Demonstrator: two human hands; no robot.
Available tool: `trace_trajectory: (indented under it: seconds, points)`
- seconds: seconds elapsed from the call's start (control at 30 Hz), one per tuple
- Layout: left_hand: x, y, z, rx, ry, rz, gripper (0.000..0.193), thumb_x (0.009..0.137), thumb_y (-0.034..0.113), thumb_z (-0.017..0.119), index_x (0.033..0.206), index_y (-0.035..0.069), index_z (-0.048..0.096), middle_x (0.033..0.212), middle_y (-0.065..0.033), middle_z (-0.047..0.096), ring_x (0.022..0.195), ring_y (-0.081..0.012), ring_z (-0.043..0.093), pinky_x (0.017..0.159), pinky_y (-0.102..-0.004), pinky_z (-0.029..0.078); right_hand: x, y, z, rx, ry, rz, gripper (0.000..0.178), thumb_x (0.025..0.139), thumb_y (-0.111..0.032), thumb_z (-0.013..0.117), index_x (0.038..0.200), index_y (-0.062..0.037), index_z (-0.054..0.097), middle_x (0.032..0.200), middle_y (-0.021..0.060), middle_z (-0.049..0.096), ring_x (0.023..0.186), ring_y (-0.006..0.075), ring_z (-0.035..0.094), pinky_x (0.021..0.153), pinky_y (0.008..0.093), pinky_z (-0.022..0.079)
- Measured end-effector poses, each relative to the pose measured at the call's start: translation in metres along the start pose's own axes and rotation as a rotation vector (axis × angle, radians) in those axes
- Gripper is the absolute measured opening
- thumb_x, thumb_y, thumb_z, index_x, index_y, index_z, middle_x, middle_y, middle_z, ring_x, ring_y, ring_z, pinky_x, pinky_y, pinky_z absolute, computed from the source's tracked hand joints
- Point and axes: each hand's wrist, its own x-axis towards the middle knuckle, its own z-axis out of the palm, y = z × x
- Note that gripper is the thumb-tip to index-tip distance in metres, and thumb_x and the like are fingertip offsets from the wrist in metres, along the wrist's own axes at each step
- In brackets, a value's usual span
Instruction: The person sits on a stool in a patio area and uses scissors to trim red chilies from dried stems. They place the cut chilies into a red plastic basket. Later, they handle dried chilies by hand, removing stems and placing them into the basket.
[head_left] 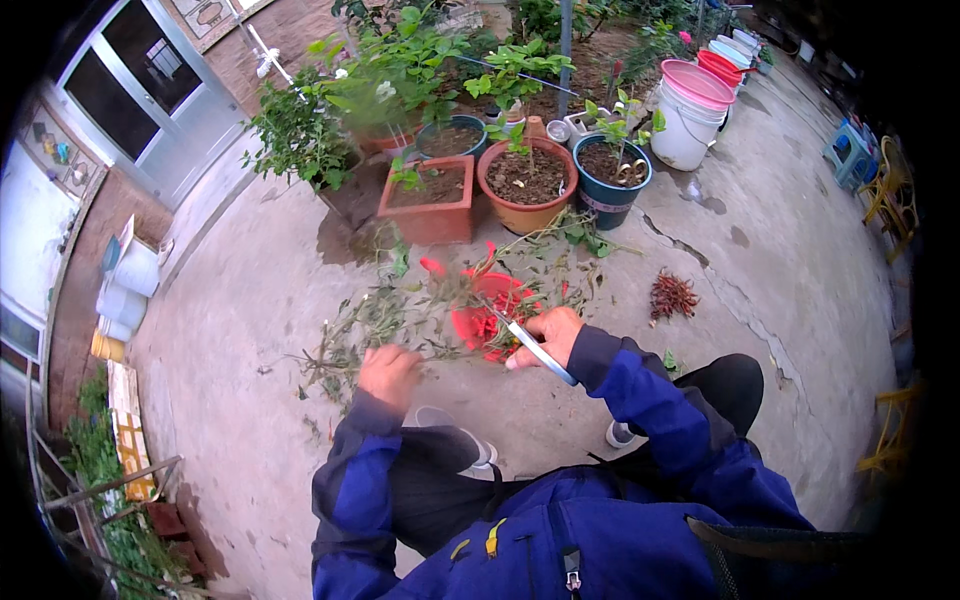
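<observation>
My right hand [550, 335] is closed around cutting shears [541, 352] with long pale handles, their dark blades pointing up and left over a red bowl [468, 324]. Bright red chili peppers [486, 328] lie in the bowl, partly covered by stems and leaves. My left hand [390, 375], blurred by motion, is left of the bowl beside wilted pepper stalks [365, 318]; whether its fingers hold a stalk is unclear. More stalks and leaves spread around and behind the bowl, and some above it are smeared by motion.
Behind the stalks stand a square terracotta planter [430, 215], a round brown pot [527, 190] and a blue-green pot [612, 185]. A heap of dark red peppers [673, 297] lies right on the concrete. White buckets [685, 125] stand far right. My shoes [620, 433] flank the near ground.
</observation>
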Motion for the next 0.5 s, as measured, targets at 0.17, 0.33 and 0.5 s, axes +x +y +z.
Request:
trace_trajectory:
  seconds: [0.17, 0.33, 0.5]
  points:
    - [-0.002, 0.004, 0.015, -0.201, -0.173, -0.233, 0.028, 0.065, 0.010, 0.068, 0.092, 0.007, 0.061, 0.083, -0.0064, 0.060, 0.081, -0.0234, 0.058, 0.070, -0.0362, 0.042, -0.004, -0.001, 0.011, 0.119, 0.010, -0.113, 0.036, 0.068, -0.038, 0.075, 0.073, -0.0040, 0.065, 0.055, 0.0051, 0.057, 0.051, 0.0127, 0.056, 0.050, 0.0284, 0.044]
    - [0.015, 0.023, 0.026, -0.707, 0.029, -0.451, 0.042, 0.069, 0.017, 0.070, 0.105, 0.001, 0.057, 0.089, -0.0079, 0.062, 0.085, -0.0186, 0.059, 0.078, -0.0320, 0.044, 0.001, 0.006, 0.026, 0.097, -0.112, 0.027, 0.044, 0.065, -0.046, 0.074, 0.080, -0.0048, 0.068, 0.063, 0.0082, 0.062, 0.062, 0.0185, 0.061, 0.061, 0.0325, 0.048]
    - [0.018, 0.033, 0.051, -1.321, 0.079, -0.591, 0.030, 0.081, 0.018, 0.063, 0.100, -0.006, 0.057, 0.095, -0.0112, 0.061, 0.082, -0.0156, 0.057, 0.074, -0.0293, 0.044, 0.005, 0.011, 0.041, -0.015, -0.141, -0.038, 0.048, 0.065, -0.051, 0.072, 0.068, -0.0037, 0.065, 0.058, 0.0070, 0.060, 0.057, 0.0182, 0.060, 0.058, 0.0325, 0.048]
